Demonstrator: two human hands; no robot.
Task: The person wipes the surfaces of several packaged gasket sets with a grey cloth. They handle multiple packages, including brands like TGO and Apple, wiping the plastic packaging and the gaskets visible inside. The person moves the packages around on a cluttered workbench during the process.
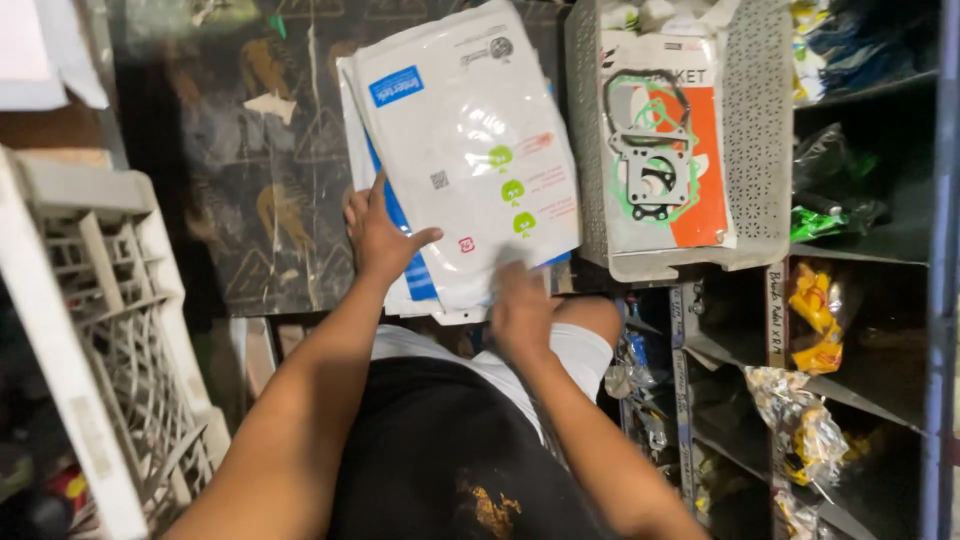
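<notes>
Place: cramped storeroom, seen from above, with a dark patterned floor point(270, 200) and metal shelving point(880, 330) on the right side.
Left hand: the left hand point(378, 235) grips the stack of white plastic packets point(470, 150) at its lower left edge, thumb on top of the front packet, fingers behind.
Right hand: the right hand point(520, 305) is at the lower edge of the same stack; it is blurred, so I cannot tell if it is closed on the packets or only touches them.
Packets: flat, white, with a blue label and small green marks; a blue stripe shows on the packet behind. They are held up in front of the person, just left of the grey tray.
Grey tray: a perforated plastic tray point(755, 130) holds an orange and white gasket pack point(665, 150), upright inside it.
Shelves: small bags in yellow wrapping point(815, 320) lie in the compartments.
Left side: a white plastic crate point(100, 330) stands tilted.
</notes>
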